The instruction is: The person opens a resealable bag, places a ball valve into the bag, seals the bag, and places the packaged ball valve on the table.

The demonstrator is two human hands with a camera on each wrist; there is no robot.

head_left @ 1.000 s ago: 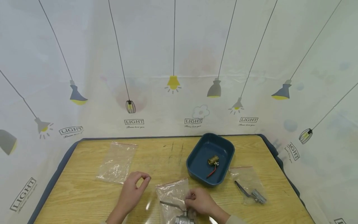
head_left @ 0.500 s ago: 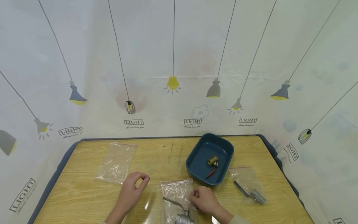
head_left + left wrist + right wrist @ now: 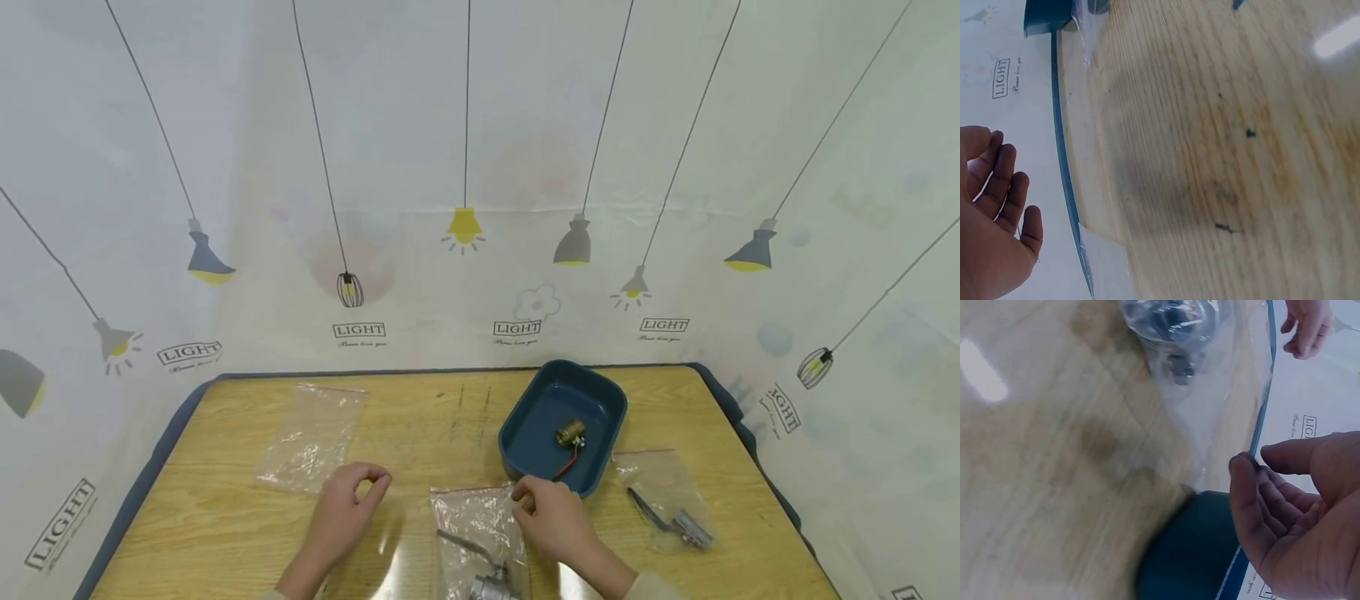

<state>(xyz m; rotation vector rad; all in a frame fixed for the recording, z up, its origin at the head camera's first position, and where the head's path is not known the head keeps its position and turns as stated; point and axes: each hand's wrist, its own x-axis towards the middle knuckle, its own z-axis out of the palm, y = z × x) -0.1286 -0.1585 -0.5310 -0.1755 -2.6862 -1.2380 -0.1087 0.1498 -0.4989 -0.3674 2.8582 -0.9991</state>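
In the head view a clear zip bag (image 3: 480,510) lies flat at the table's front, with a grey metal ball valve (image 3: 492,586) and its long lever inside. My right hand (image 3: 553,518) hovers at the bag's upper right corner, beside a blue tray. Seen in the right wrist view, my right hand (image 3: 1300,519) is loosely curled, thumb and index fingertips slightly apart, with nothing between them. To the bag's left, my left hand (image 3: 341,510) hangs above the table; in the left wrist view the left hand (image 3: 997,206) has relaxed fingers and holds nothing.
The blue tray (image 3: 517,429) at the back right holds a brass valve (image 3: 570,432) with a red lever. Right of it lies another zip bag (image 3: 652,471) with a grey valve (image 3: 690,530). A flat zip bag (image 3: 315,433) lies at the back left of the wooden table (image 3: 420,417).
The bag with the ball valve has shifted slightly right and straightened. My right hand has let go of its edge and moved up and right. My left hand has drifted slightly left.
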